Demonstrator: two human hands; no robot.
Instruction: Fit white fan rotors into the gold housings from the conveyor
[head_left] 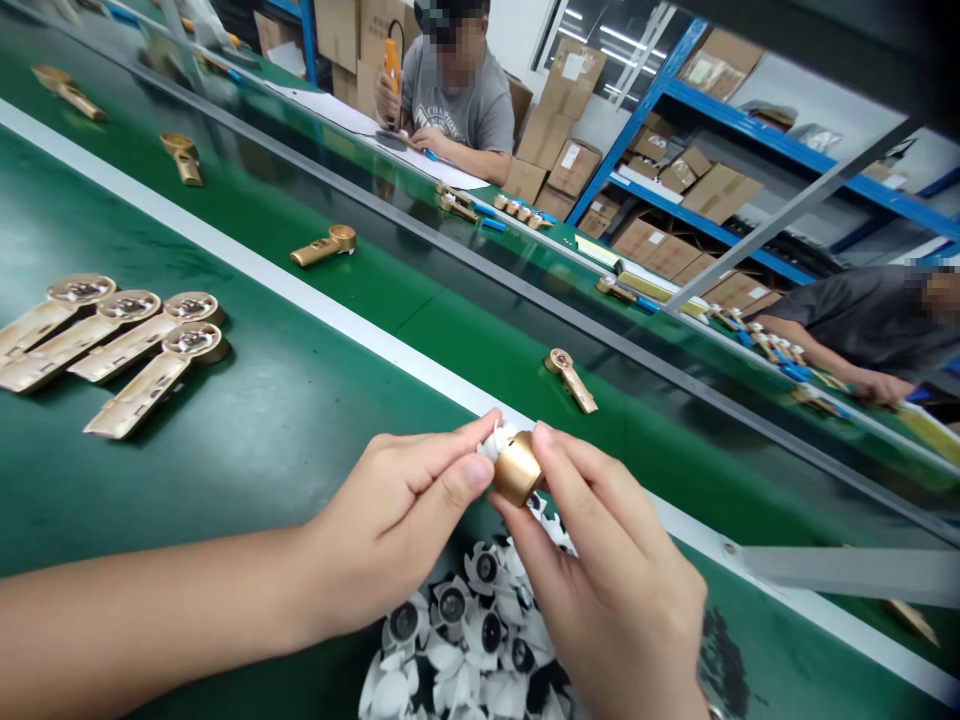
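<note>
My left hand [397,520] and my right hand [607,570] meet above the green bench [255,450]. The right fingers pinch a small gold metal cup [517,468]. A white plastic piece [496,440] sits at the cup's near end, held between my left thumb and fingertips. Its inner part is hidden by the cup and fingers. Directly below my hands lies a heap of white-and-black plastic parts [465,630]. Several gold handle-shaped castings [112,340] rest in a group to the left, out of reach of my fingers.
Single gold castings [570,380] lie further along a green belt beyond a white strip [315,300]. Across a metal rail, a person in a grey shirt [450,100] holds an orange tool. Another person [862,330] works at the right. Blue shelves [667,200] hold cardboard boxes.
</note>
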